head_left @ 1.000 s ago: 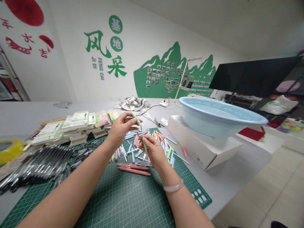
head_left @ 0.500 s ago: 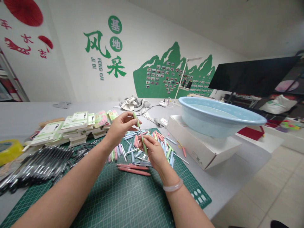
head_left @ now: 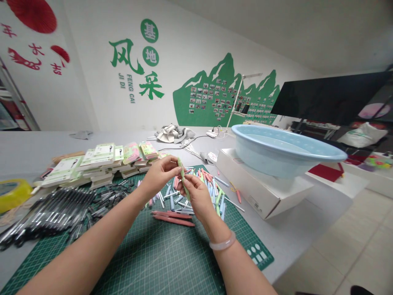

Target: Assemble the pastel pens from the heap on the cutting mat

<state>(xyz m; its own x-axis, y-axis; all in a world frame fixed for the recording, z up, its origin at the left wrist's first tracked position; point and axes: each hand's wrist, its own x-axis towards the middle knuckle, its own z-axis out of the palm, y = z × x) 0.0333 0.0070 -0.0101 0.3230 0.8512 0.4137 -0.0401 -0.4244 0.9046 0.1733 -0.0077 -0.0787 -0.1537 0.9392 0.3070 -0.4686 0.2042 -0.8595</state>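
Note:
Both hands meet above a green cutting mat (head_left: 159,254) and grip one light green pen (head_left: 183,178). My left hand (head_left: 159,174) pinches its upper part, my right hand (head_left: 196,196) holds the lower barrel. The two pen halves are pushed together. Below the hands lies a heap of pastel pen parts (head_left: 202,188) in blue, pink and green. Two pink pens (head_left: 173,218) lie side by side on the mat just in front of my right wrist.
Stacks of green and pink packaged cards (head_left: 101,159) lie at the back left, a pile of black pens (head_left: 52,213) at the left, yellow tape (head_left: 12,192) at the far left. A blue basin (head_left: 285,149) sits on a white box (head_left: 260,186) at the right.
My left hand has come down toward my right hand, closing the gap between the upper and lower parts of the green pen. The thin refill between them no longer shows.

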